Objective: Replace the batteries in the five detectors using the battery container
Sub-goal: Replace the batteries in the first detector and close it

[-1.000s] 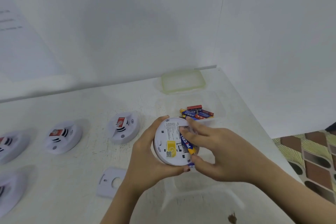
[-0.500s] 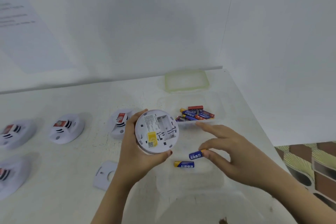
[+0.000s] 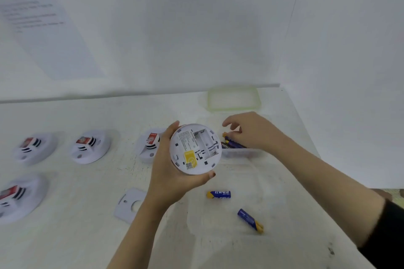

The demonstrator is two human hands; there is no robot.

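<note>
Five detectors: four on the table (image 3: pixel 87 214), one (image 3: pixel 195 148) gripped back-up in the left hand (image 3: pixel 172 172), its bay empty. Two batteries (image 3: pixel 218 194) lie loose. The right hand (image 3: pixel 251 130) reaches, fingers curled, into the container (image 3: pixel 242 152) of batteries; grasp unclear.

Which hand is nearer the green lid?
Right. The right hand reaches into the battery container just in front of the green lid; the left hand holds the detector farther away.

1 head view looks forward and down, close over the table (image 3: pixel 65 236).
</note>
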